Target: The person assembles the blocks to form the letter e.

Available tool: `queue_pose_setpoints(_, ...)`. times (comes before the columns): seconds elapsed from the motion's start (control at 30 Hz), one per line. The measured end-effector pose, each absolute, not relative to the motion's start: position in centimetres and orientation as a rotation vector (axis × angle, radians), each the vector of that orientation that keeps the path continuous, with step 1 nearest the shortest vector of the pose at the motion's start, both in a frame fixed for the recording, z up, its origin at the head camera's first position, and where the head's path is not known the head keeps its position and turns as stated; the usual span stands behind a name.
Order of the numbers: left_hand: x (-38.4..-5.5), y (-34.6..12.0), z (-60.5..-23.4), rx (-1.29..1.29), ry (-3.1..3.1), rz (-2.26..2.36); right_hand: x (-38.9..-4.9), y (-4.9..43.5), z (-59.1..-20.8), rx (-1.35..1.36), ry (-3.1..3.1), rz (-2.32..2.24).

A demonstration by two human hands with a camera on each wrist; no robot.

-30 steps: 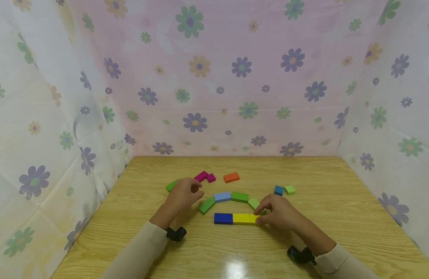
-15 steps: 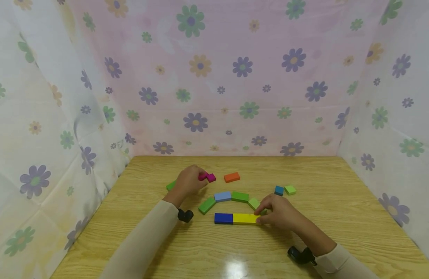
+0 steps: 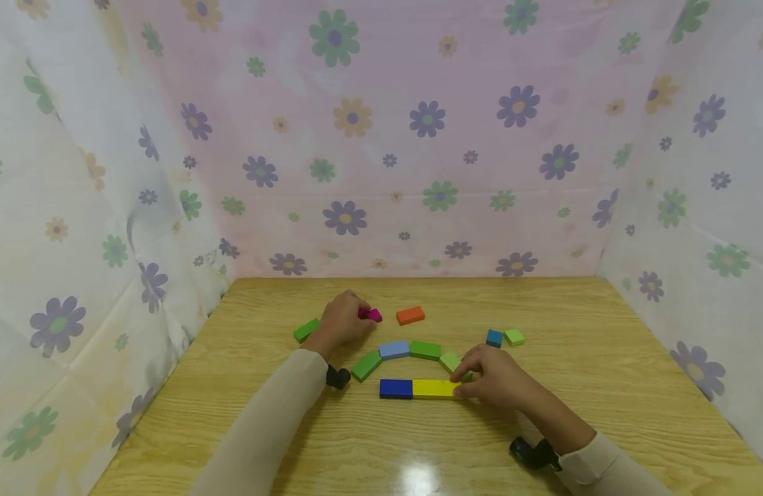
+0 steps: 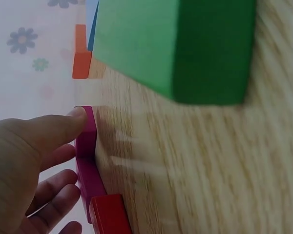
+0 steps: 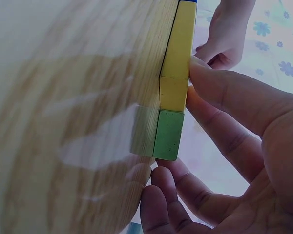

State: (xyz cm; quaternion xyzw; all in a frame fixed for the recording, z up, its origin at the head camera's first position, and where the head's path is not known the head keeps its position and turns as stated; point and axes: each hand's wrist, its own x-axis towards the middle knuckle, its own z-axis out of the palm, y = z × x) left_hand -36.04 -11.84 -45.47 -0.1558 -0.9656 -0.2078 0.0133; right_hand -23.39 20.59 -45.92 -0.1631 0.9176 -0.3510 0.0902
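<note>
A wooden worktop [image 3: 357, 441] lies below everything. On it an arc of green and light blue blocks [image 3: 394, 350] curves behind a straight row, in which the yellow block [image 3: 434, 390], smooth and long, touches the shorter dark blue block [image 3: 396, 389]. The right hand [image 3: 496, 375] comes from the right side, fingers bent; its thumb touches the yellow block, but whether they grip it, I cannot tell. The left hand [image 3: 343, 322] reaches far forward, and its thumb and index finger pinch the magenta block [image 4: 89, 134], small and box-shaped, which is on the worktop left of the orange block [image 3: 410, 316].
</note>
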Motion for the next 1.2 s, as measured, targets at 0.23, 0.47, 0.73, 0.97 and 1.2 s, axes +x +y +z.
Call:
queue_pose_setpoints(0.23,-36.5,-11.7,-45.7,-0.451,-3.019,-0.647,-23.3,20.7,-45.9,-0.483,2.720,-1.056)
queue_pose_setpoints(0.47,-37.1,-12.0,-46.3,-0.447,-2.997,-0.727,-23.3,20.7,-45.9,-0.482,2.720,-1.062)
queue_pose_setpoints(0.73,-37.1,-12.4,-46.3,-0.447,-2.998,-0.776,-23.4,20.8,-46.0,-0.477,2.716,-1.062)
queue_pose_setpoints(0.97,-37.0,-12.5,-46.0,-0.474,-2.980,-0.790,-23.3,20.7,-46.0,-0.462,2.726,-1.060)
queue_pose_setpoints(1.2,-36.1,-12.6,-45.0,-0.503,-2.988,-0.833,-23.4,20.6,-46.0,-0.470,2.732,-1.048)
